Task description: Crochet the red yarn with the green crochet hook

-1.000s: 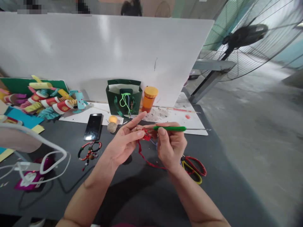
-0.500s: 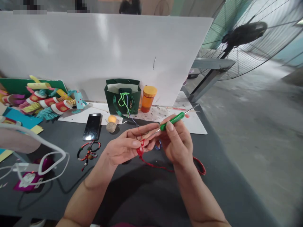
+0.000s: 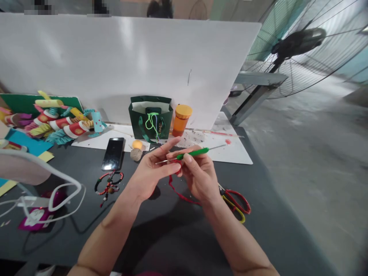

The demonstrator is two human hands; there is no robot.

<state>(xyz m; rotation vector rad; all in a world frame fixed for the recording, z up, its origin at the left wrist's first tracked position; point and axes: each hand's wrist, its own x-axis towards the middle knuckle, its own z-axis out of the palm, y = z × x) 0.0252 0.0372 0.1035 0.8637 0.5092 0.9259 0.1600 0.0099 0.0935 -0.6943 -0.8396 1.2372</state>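
My right hand [image 3: 202,178] grips a crochet hook by its green handle [image 3: 198,152], with a thin metal shaft at each end. The left shaft reaches across to my left hand [image 3: 149,172], over the red yarn. Thumb and fingers of my left hand pinch a looped bit of red yarn [image 3: 184,197], while its index finger is raised. From there a tail of the yarn hangs down and runs right, under my right hand. The hook's exact tip against the loop is too small to make out.
Scissors [image 3: 246,205] with red and yellow handles lie beside my right forearm. A phone [image 3: 113,154], beaded bracelets [image 3: 108,184] and a magenta packet [image 3: 36,218] are on the left. Behind stand a dark green paper bag [image 3: 151,128], an orange jar [image 3: 181,122] and a white board [image 3: 158,57].
My right hand has moved left and the hook has turned flatter, its left shaft now across my left hand. My left index finger has lifted. More of the scissors shows.
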